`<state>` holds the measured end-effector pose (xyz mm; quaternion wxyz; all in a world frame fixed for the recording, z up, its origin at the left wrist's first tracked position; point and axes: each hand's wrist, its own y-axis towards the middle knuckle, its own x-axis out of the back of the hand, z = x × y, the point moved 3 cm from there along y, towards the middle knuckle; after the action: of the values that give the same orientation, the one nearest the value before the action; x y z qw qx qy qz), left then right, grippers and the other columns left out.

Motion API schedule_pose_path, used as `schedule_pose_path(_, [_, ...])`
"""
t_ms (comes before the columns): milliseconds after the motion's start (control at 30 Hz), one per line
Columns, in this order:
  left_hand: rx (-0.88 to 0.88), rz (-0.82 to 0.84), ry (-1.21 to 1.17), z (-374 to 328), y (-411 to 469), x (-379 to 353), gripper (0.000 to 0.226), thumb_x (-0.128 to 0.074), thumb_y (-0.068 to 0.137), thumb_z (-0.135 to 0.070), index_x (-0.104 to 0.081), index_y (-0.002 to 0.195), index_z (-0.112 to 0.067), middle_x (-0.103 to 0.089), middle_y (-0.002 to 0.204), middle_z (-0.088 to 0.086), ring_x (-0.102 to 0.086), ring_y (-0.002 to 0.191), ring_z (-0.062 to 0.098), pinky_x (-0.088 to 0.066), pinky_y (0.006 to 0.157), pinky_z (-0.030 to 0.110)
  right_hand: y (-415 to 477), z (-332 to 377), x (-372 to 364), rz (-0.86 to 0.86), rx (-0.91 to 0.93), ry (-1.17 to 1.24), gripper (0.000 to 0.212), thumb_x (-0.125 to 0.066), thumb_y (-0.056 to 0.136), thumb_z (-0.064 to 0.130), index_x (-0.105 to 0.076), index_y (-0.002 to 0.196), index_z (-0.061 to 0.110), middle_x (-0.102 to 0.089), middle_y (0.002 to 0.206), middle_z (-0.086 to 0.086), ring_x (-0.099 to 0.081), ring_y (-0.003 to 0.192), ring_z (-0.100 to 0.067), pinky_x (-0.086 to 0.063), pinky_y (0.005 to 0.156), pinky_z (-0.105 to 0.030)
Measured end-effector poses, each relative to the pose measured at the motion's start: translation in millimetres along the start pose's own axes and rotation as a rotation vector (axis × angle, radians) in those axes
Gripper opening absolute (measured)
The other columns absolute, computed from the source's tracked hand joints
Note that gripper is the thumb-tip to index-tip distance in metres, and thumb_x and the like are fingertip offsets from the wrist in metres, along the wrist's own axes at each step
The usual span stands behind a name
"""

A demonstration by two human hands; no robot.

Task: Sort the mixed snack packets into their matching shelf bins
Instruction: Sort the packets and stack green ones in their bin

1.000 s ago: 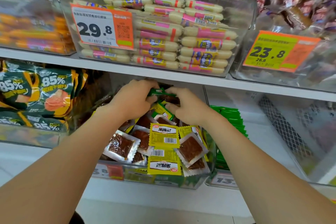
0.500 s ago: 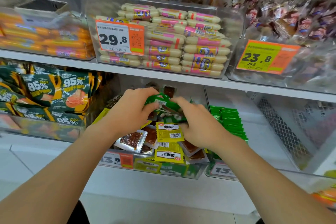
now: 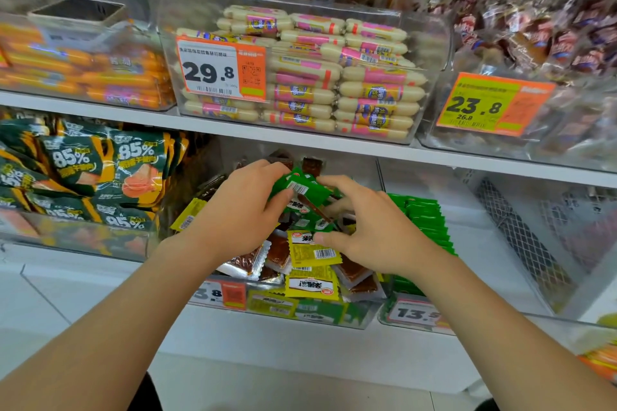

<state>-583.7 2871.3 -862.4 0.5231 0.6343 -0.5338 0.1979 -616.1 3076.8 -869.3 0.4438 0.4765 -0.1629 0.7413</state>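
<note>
Mixed bin (image 3: 300, 309), lower shelf: yellow packets (image 3: 312, 284) in front, brown packets (image 3: 277, 252) beside them. Left hand (image 3: 240, 210) and right hand (image 3: 374, 230) both grip green packets (image 3: 300, 188) above the heap. Advised: lift the bunch clear, shed any yellows, and carry it right to the green bin (image 3: 414, 312), just beside. Shelf edge (image 3: 334, 145) overhead limits lift; sausages (image 3: 334, 77) beyond.
</note>
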Motion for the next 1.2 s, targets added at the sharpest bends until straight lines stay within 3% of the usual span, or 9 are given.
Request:
schedule_pose_path(200, [0.061, -0.087, -0.048, -4.3, 2.9, -2.0, 0.022, -0.061, 0.104, -0.032, -0.069, 0.119, -0.018, -0.053, 0.098, -0.005, -0.052, 0.085, 0.011, -0.035, 0.076, 0.026, 0.7, 2.9, 7.0, -0.298, 0.066, 0.029, 0.034, -0.066, 0.101, 0.035, -0.068, 0.135, 0.035, -0.077, 0.112, 0.015, -0.073, 0.095, -0.009, -0.055, 0.098, -0.037])
schedule_pose_path(400, [0.239, -0.123, -0.201, -3.7, 0.7, 6.6, 0.022, -0.063, 0.101, -0.040, -0.073, 0.101, -0.020, -0.068, 0.092, -0.001, -0.065, 0.080, 0.015, -0.048, 0.069, 0.036, -2.2, 3.8, 11.9, -0.430, 0.061, -0.103, 0.034, -0.061, 0.102, 0.040, -0.065, 0.136, 0.040, -0.078, 0.100, 0.017, -0.072, 0.085, -0.007, -0.060, 0.082, -0.038])
schedule_pose_path(533, [0.420, -0.038, -0.656, -7.2, -3.7, 5.5, 0.018, -0.057, 0.107, -0.027, -0.069, 0.109, -0.014, -0.079, 0.098, 0.004, -0.078, 0.078, 0.018, -0.066, 0.071, 0.040, -6.5, 14.3, 14.4, -0.549, 0.237, -0.168, 0.031, -0.069, 0.096, 0.022, -0.074, 0.127, 0.026, -0.073, 0.109, 0.005, -0.069, 0.090, -0.015, -0.060, 0.074, -0.040])
schedule_pose_path(667, [0.749, 0.095, -1.153, -15.4, -5.9, -3.5, 0.024, -0.045, 0.110, -0.009, -0.066, 0.120, -0.003, -0.076, 0.110, 0.021, -0.078, 0.092, 0.035, -0.066, 0.078, 0.040, -3.6, 15.7, -0.7, -0.369, 0.295, -0.316, 0.041, -0.066, 0.097, 0.007, -0.069, 0.134, 0.023, -0.056, 0.127, -0.006, -0.065, 0.097, -0.024, -0.060, 0.076, -0.045])
schedule_pose_path(833, [0.792, 0.137, -1.190, -7.9, -7.6, -4.3, 0.021, -0.063, 0.102, -0.012, -0.067, 0.120, 0.000, -0.075, 0.113, 0.021, -0.077, 0.098, 0.035, -0.065, 0.080, 0.040, -4.2, 22.7, -4.0, -0.189, 0.347, -0.275, 0.015, -0.055, 0.098, 0.067, -0.048, 0.107, 0.058, -0.065, 0.114, 0.001, -0.068, 0.101, -0.026, -0.058, 0.087, -0.053])
schedule_pose_path(867, [0.759, 0.143, -1.143, -7.9, -8.6, -4.0, 0.020, -0.065, 0.100, -0.006, -0.068, 0.118, 0.001, -0.076, 0.113, 0.019, -0.077, 0.098, 0.031, -0.065, 0.079, 0.038, -4.4, 20.0, -5.2, -0.153, 0.338, -0.267, 0.013, -0.055, 0.101, 0.060, -0.047, 0.109, 0.065, -0.062, 0.114, 0.003, -0.066, 0.100, -0.024, -0.058, 0.086, -0.049])
schedule_pose_path(933, [0.744, 0.116, -1.056, -7.3, -9.5, -2.5, 0.020, -0.067, 0.097, 0.002, -0.068, 0.116, 0.001, -0.077, 0.108, 0.017, -0.078, 0.094, 0.028, -0.066, 0.075, 0.037, -5.1, 15.7, -10.5, -0.085, 0.288, -0.345, 0.052, -0.063, 0.104, 0.027, -0.044, 0.141, 0.058, -0.055, 0.116, 0.004, -0.060, 0.096, -0.020, -0.056, 0.080, -0.043])
schedule_pose_path(1033, [0.756, -0.013, -0.960, -2.4, -9.0, 1.9, 0.024, -0.067, 0.096, 0.004, -0.063, 0.118, -0.006, -0.074, 0.111, 0.016, -0.077, 0.092, 0.031, -0.066, 0.070, 0.042, -1.6, 10.0, 5.4, -0.318, 0.186, -0.302, 0.042, -0.066, 0.101, 0.017, -0.060, 0.142, 0.022, -0.061, 0.114, 0.001, -0.064, 0.097, -0.022, -0.057, 0.082, -0.041])
schedule_pose_path(1200, [0.715, -0.012, -0.983, -8.5, -10.4, 5.2, 0.025, -0.062, 0.101, 0.000, -0.062, 0.119, -0.017, -0.072, 0.113, 0.015, -0.078, 0.089, 0.033, -0.065, 0.067, 0.044, -13.2, 17.4, 10.5, -0.738, 0.308, -0.164, 0.017, -0.076, 0.096, 0.026, -0.080, 0.109, 0.016, -0.071, 0.094, 0.004, -0.067, 0.078, -0.013, -0.057, 0.064, -0.036])
